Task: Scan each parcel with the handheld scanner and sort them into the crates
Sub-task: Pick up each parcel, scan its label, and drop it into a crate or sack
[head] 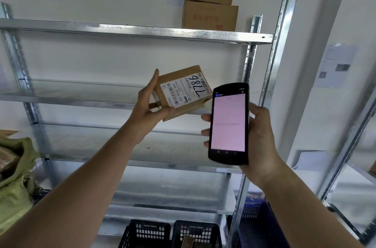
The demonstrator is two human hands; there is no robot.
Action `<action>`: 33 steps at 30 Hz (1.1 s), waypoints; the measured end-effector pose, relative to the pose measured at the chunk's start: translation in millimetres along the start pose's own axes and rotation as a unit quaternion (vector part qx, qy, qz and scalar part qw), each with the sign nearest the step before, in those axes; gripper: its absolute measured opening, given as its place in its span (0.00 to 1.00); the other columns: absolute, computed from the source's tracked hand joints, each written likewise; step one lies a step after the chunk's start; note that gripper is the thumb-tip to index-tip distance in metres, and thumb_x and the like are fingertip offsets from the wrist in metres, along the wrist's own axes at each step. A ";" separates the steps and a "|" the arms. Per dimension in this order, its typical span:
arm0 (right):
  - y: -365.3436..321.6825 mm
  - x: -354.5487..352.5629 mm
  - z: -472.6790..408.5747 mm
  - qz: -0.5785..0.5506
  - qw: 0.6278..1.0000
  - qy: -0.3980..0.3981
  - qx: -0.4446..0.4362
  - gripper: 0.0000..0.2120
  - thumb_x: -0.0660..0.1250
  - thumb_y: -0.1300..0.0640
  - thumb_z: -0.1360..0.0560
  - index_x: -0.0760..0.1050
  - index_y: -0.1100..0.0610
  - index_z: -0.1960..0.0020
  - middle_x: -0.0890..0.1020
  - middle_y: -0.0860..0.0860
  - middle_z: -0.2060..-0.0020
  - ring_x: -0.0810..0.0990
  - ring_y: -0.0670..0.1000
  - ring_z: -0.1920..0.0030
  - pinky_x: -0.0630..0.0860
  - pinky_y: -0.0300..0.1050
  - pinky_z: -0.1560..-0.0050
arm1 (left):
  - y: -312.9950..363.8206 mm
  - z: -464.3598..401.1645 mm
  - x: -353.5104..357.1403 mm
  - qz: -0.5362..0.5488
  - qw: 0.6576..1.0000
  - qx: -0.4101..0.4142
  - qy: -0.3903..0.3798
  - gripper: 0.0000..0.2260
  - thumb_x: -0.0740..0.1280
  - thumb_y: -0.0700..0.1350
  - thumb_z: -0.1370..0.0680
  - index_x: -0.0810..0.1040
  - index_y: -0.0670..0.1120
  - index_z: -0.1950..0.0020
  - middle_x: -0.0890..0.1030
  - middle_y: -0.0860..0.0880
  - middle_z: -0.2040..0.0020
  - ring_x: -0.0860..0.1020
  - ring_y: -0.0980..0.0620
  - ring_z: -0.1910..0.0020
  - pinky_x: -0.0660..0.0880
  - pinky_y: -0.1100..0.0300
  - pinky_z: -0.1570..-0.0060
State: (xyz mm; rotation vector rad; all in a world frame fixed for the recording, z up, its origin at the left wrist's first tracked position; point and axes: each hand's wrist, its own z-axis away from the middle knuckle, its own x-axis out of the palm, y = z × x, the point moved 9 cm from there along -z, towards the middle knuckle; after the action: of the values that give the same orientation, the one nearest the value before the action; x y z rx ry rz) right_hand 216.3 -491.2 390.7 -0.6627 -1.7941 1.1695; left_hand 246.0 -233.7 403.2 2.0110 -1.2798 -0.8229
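Hands are raised before a galvanised steel shelving unit (142, 32). Left hand (149, 109) grips a small cardboard parcel (183, 93) from its left side, white label with handwritten 7786 facing the camera. Right hand (256, 136) holds the handheld scanner (228, 123) upright just right of the parcel, its pink screen lit. Two black crates (173, 233) sit on the floor below.

Views: one only, worn on the head, so nothing is shared with a second view.
Facing: forward and slightly upward, toward the metal shelving (154, 33) behind the hands.
Nearness: the left hand (147, 108) and right hand (257, 136) are seen close, at arm's length.
Lens: wide-angle; uprights are bent toward the edges.
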 end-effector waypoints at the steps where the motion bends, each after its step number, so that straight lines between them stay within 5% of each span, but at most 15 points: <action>1: -4.6 -4.4 -3.6 0.018 0.999 0.028 -0.029 0.30 0.54 0.36 0.18 0.80 0.53 0.30 0.87 0.60 0.41 0.85 0.61 0.50 0.84 0.58 0.47 | 0.8 1.1 -1.1 0.013 1.000 -0.013 0.002 0.47 0.76 0.37 0.22 0.55 0.76 0.20 0.71 0.56 0.25 0.73 0.51 0.25 0.75 0.49 0.27; 5: -7.7 -18.0 -13.3 0.057 0.991 0.099 -0.068 0.27 0.56 0.33 0.18 0.78 0.50 0.32 0.90 0.54 0.54 0.86 0.59 0.50 0.80 0.65 0.35 | 6.2 7.7 -5.1 0.079 0.996 -0.046 0.011 0.45 0.71 0.35 0.19 0.55 0.74 0.19 0.78 0.63 0.32 0.77 0.54 0.30 0.74 0.39 0.28; 8: -0.5 -20.3 -15.5 0.049 0.993 0.099 -0.050 0.31 0.60 0.30 0.27 0.79 0.48 0.34 0.90 0.57 0.52 0.87 0.59 0.50 0.81 0.62 0.39 | 8.4 8.8 -9.8 0.140 0.989 -0.054 -0.003 0.43 0.68 0.39 0.24 0.54 0.71 0.18 0.78 0.53 0.28 0.77 0.48 0.28 0.76 0.39 0.30; 12: 16.1 -19.3 -15.7 0.009 0.995 0.091 -0.039 0.32 0.61 0.31 0.26 0.81 0.51 0.32 0.88 0.56 0.48 0.86 0.59 0.48 0.82 0.61 0.41 | 14.3 11.4 -5.3 0.162 0.985 -0.050 -0.029 0.40 0.67 0.40 0.26 0.58 0.64 0.18 0.83 0.46 0.37 0.81 0.44 0.33 0.78 0.46 0.34; 16: 31.8 -14.0 -12.9 -0.059 0.994 0.086 -0.025 0.32 0.61 0.32 0.28 0.82 0.51 0.34 0.88 0.56 0.47 0.85 0.59 0.48 0.81 0.58 0.45 | 5.4 13.4 -10.7 0.201 0.974 -0.082 0.071 0.28 0.76 0.54 0.30 0.72 0.51 0.32 0.83 0.39 0.38 0.81 0.40 0.34 0.75 0.44 0.29; 19: 40.2 -9.3 -10.1 -0.098 0.992 0.083 -0.011 0.29 0.57 0.33 0.20 0.80 0.51 0.32 0.88 0.54 0.48 0.85 0.59 0.47 0.82 0.55 0.50 | 2.7 20.8 -1.3 0.245 0.955 -0.089 0.141 0.19 0.76 0.53 0.26 0.73 0.47 0.44 0.83 0.38 0.37 0.83 0.44 0.38 0.80 0.47 0.37; 22: 46.9 -7.3 -8.1 -0.118 0.989 0.091 -0.006 0.26 0.57 0.34 0.20 0.81 0.49 0.34 0.88 0.53 0.51 0.84 0.60 0.46 0.82 0.52 0.51 | 0.7 25.3 19.2 0.286 0.943 -0.101 0.133 0.23 0.79 0.44 0.25 0.72 0.47 0.35 0.84 0.44 0.36 0.84 0.47 0.37 0.82 0.47 0.43; 24: 47.9 -6.8 -7.1 -0.120 0.988 0.095 -0.001 0.25 0.58 0.33 0.20 0.82 0.48 0.37 0.88 0.53 0.52 0.85 0.60 0.47 0.81 0.52 0.48 | -4.3 29.2 34.5 0.278 0.945 -0.140 0.100 0.34 0.79 0.39 0.25 0.65 0.52 0.26 0.83 0.48 0.35 0.83 0.47 0.36 0.84 0.42 0.46; 29: 46.4 -9.5 -2.9 -0.113 0.989 0.095 -0.002 0.25 0.55 0.35 0.18 0.82 0.49 0.38 0.88 0.53 0.52 0.85 0.57 0.52 0.81 0.52 0.48 | -12.0 33.3 41.0 0.251 0.942 -0.194 0.103 0.53 0.77 0.36 0.29 0.46 0.62 0.20 0.83 0.47 0.37 0.84 0.43 0.39 0.84 0.39 0.46; 33: 38.7 -22.7 0.3 -0.109 0.985 0.129 -0.031 0.25 0.55 0.35 0.17 0.79 0.49 0.33 0.89 0.52 0.54 0.89 0.56 0.54 0.82 0.56 0.48 | -8.1 32.3 28.5 0.248 0.939 -0.202 0.125 0.31 0.71 0.36 0.20 0.56 0.51 0.26 0.84 0.42 0.42 0.85 0.45 0.43 0.84 0.52 0.51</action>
State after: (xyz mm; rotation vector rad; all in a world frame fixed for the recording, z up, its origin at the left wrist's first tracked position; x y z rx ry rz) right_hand 226.0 -493.2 346.9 -0.6064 -1.6408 0.8449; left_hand 235.4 -262.5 372.0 1.3356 -1.2658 -0.5129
